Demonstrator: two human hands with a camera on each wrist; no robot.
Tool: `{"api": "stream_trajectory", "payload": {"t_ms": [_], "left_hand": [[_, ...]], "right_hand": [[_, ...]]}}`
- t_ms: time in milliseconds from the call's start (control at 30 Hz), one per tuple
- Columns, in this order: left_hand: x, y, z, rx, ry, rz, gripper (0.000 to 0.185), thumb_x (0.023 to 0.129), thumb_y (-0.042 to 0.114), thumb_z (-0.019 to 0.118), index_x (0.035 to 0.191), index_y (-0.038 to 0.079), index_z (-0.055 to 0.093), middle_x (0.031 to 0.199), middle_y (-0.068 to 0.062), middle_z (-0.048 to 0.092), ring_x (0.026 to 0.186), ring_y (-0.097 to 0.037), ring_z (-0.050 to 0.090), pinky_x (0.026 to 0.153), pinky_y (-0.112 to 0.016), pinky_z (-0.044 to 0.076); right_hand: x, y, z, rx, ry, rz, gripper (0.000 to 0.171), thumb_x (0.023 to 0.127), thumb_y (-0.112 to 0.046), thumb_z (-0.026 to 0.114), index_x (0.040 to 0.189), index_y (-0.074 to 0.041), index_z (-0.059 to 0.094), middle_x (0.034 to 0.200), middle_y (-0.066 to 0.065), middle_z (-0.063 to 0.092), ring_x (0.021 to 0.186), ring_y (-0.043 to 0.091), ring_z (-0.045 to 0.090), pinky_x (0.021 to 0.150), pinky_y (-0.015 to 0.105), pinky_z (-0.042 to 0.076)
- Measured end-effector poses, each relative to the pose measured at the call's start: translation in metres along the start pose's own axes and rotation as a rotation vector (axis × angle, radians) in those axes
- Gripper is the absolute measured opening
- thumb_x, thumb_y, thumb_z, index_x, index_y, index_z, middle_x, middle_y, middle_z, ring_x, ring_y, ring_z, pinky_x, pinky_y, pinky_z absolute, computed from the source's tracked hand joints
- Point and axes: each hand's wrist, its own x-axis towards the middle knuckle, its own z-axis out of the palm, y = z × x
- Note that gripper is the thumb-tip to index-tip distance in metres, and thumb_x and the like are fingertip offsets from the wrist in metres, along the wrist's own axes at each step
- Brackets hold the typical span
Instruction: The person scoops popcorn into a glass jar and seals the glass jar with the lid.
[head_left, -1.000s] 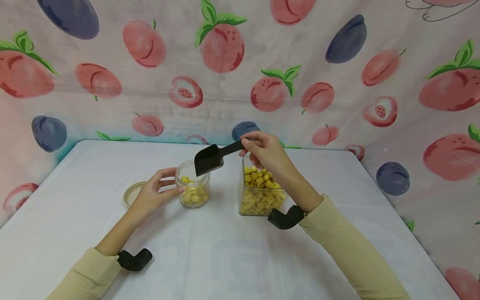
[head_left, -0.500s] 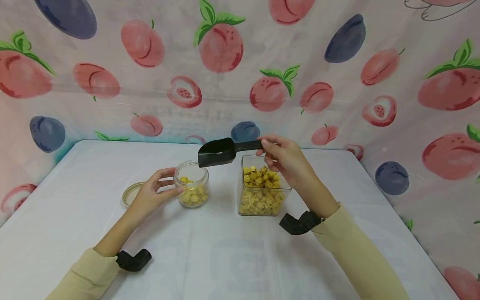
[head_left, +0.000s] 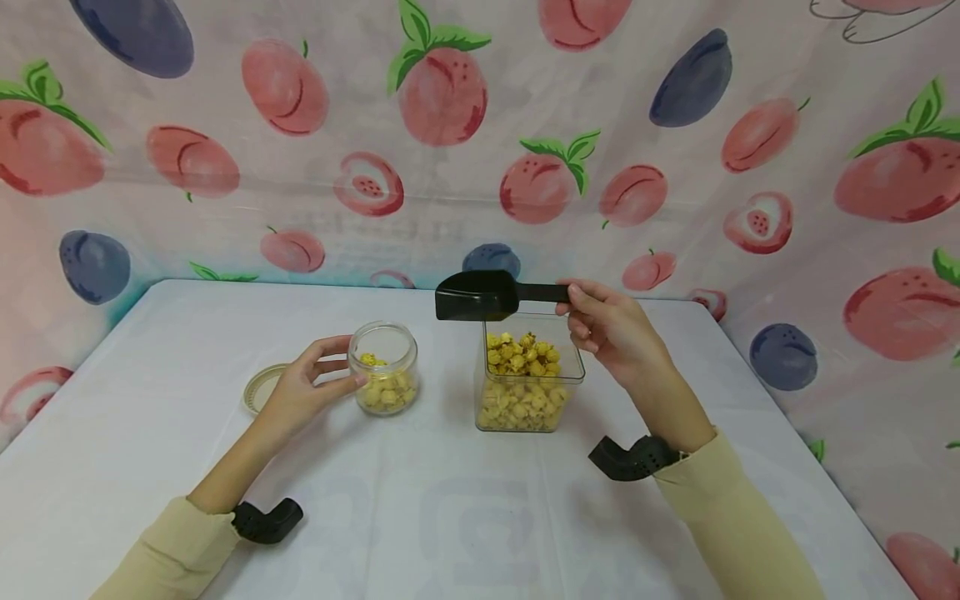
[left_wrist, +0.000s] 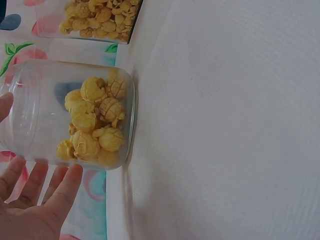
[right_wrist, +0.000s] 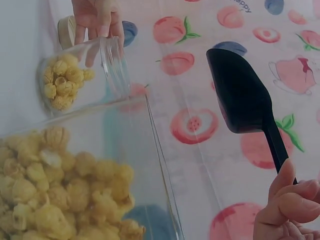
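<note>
My right hand (head_left: pixel 618 333) pinches the end of the handle of a black scoop (head_left: pixel 476 296), held level above the back left of the square clear container (head_left: pixel 528 404). Yellow popcorn (head_left: pixel 521 358) fills much of that container. No popcorn shows in the scoop's visible hollow. To the left stands an open round glass jar (head_left: pixel 385 354), upright on the table, with some popcorn in its lower part. Around the jar's left side my left hand (head_left: pixel 307 387) holds it, thumb in front and fingers behind. In the left wrist view the fingertips (left_wrist: pixel 75 172) touch the glass.
A round lid (head_left: pixel 262 388) lies on the table behind the left hand, partly hidden by it. White cloth (head_left: pixel 450 517) covers the table. A fruit-print curtain (head_left: pixel 450 183) hangs along the back and sides. Each wrist wears a black camera mount (head_left: pixel 267 521).
The right hand has drawn the scoop rightward from over the jar to over the container, turning it from tipped down to level. My left hand and the jar have stayed put.
</note>
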Motion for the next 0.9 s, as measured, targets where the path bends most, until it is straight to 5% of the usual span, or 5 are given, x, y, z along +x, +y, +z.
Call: {"api": "stream_trajectory", "payload": {"t_ms": [467,633,733,900], "left_hand": [[-0.003,0.001,0.004,-0.020,0.009,0.002,0.059,0.087,0.019,0.066,0.138,0.007,0.038,0.134,-0.014,0.042,0.120,-0.029,0.046,0.083,-0.012,0.047],[-0.005,0.006,0.007,-0.020,0.049,0.015,0.071,0.085,0.016,0.068,0.143,0.006,0.028,0.137,-0.016,0.039,0.124,-0.031,0.043,0.101,-0.034,0.044],[-0.006,0.011,0.009,0.001,0.118,0.074,0.072,0.083,0.015,0.070,0.142,0.007,0.030,0.138,-0.012,0.040,0.128,-0.026,0.039,0.108,-0.042,0.035],[-0.008,0.028,0.022,0.016,0.297,0.267,0.056,0.080,0.004,0.071,0.131,0.005,0.047,0.130,-0.007,0.048,0.122,-0.004,0.042,0.107,-0.019,0.034]], "right_hand": [[-0.012,0.007,-0.036,0.065,-0.022,-0.052,0.014,0.096,-0.014,0.049,0.094,-0.009,0.062,0.071,0.000,0.066,0.050,0.008,0.042,0.042,0.015,0.028],[-0.017,0.009,-0.045,0.104,-0.019,-0.063,0.015,0.096,-0.013,0.049,0.095,-0.008,0.062,0.072,0.001,0.066,0.050,0.008,0.042,0.042,0.015,0.030],[-0.019,0.009,-0.050,0.109,-0.015,-0.071,0.015,0.096,-0.013,0.049,0.095,-0.007,0.062,0.072,0.002,0.067,0.050,0.008,0.042,0.042,0.014,0.032],[-0.022,0.009,-0.055,0.119,-0.003,-0.078,0.015,0.096,-0.013,0.050,0.092,-0.007,0.063,0.072,0.002,0.067,0.050,0.009,0.043,0.042,0.014,0.034]]}}
